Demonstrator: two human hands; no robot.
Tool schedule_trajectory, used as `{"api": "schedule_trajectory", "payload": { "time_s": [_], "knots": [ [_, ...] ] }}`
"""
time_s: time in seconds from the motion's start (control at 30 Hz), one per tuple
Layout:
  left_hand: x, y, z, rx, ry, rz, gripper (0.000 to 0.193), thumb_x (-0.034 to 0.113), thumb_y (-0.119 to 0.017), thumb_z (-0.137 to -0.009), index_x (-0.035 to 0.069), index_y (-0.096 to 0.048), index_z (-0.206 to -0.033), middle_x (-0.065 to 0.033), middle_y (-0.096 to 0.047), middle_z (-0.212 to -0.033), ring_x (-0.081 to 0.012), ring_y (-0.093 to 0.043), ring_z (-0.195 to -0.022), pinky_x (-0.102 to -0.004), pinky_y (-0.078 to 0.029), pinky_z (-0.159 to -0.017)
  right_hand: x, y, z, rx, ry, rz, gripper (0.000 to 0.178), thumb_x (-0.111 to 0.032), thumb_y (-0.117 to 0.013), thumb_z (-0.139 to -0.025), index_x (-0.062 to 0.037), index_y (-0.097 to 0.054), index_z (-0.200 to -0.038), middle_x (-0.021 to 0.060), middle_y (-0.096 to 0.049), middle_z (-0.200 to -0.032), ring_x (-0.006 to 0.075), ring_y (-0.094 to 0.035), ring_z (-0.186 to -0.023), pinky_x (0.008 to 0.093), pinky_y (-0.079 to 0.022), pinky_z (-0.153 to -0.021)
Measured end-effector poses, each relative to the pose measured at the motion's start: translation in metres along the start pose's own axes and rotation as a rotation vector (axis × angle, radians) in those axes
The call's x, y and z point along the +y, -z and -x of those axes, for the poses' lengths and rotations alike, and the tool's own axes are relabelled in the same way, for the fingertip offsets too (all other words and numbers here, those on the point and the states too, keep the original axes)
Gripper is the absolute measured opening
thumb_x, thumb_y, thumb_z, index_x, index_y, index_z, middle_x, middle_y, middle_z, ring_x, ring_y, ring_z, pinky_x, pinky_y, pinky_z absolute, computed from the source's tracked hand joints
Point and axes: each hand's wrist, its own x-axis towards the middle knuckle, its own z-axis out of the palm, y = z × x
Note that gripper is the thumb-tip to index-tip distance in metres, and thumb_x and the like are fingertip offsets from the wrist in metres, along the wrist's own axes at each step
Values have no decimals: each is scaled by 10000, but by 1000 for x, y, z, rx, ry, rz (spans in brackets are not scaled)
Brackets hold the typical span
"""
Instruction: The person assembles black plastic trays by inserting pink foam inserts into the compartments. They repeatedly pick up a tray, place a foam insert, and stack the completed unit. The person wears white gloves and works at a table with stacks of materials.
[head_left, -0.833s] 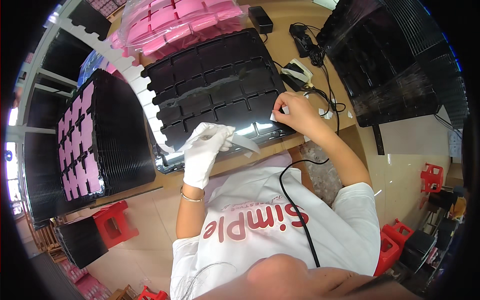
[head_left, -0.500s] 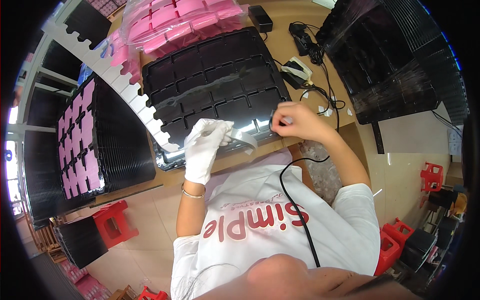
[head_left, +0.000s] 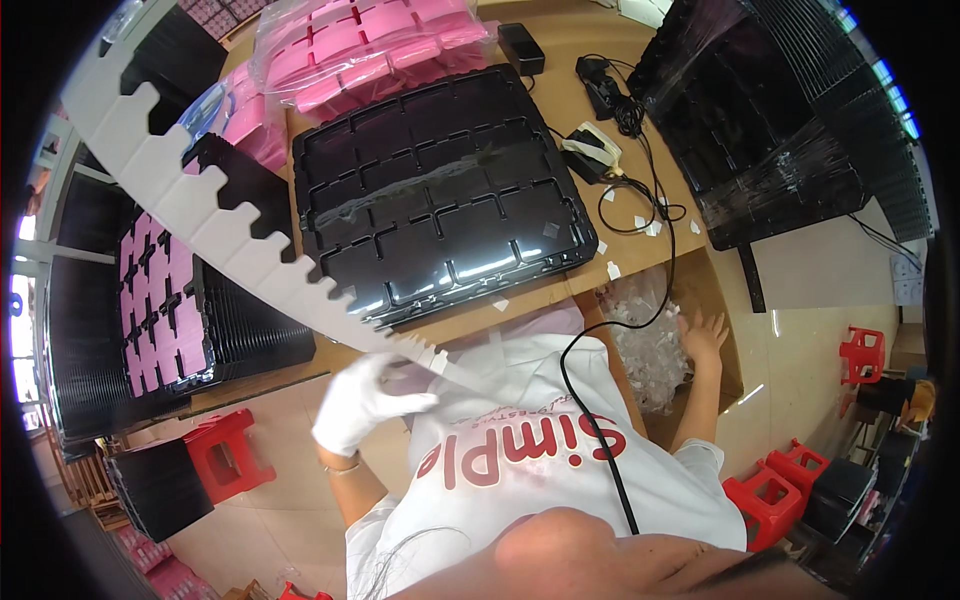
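My left hand (head_left: 362, 402) wears a white glove and is at the near table edge, in front of my shirt. Its thumb is stretched apart from its fingers. A long white strip with notched edges (head_left: 215, 225) runs from the upper left down past those fingertips; whether they touch it is hard to tell. My bare right hand (head_left: 704, 338) hovers over the right side of an open cardboard box (head_left: 715, 300), its fingers spread and holding nothing. Crumpled clear plastic scraps (head_left: 645, 350) lie in this box. A black moulded tray (head_left: 440, 190) rests on the table beyond both hands.
Pink pieces in clear wrap (head_left: 370, 50) sit behind the tray. Stacked black trays flank the table, some holding pink pieces (head_left: 155, 300) at left. A black cable (head_left: 565, 375) crosses my shirt. Red stools (head_left: 228, 455) stand on the floor.
My left hand moved down and left, away from the tray; the notched strip came nearer. My right hand left the tray's edge for the cardboard box, and its fingers opened.
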Motion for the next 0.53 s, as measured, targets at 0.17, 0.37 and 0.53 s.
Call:
{"api": "schedule_trajectory", "payload": {
  "time_s": [0.17,0.37,0.53],
  "knots": [
    [-31,35,7,752,42,452,180,162,-598,-947,2,-681,-955,-76,-692,-821,-102,-598,-644,-251,-491,-598,-23,173,-136,139,-113,-882,157,-113,-571,-936,-22,-656,-1032,150,-652,-982,273,-648,-922,373,-505,-778],
    [13,57,-107,733,62,26,253,257,-646,-927,9,-684,-889,-132,-669,-762,-202,-644,-625,-306,-500,-616,-172,345,-293,425,629,-1513,93,-23,-680,-832,-20,-661,-923,103,-645,-878,244,-639,-788,310,-509,-678],
    [-5,94,-243,1042,-448,-429,213,212,-670,-914,55,-658,-1058,-95,-712,-971,-233,-679,-817,-304,-519,-734,-318,377,-439,692,847,-1426,127,-56,-610,-870,-54,-661,-986,120,-663,-993,322,-637,-908,378,-515,-791]
  ]
}}
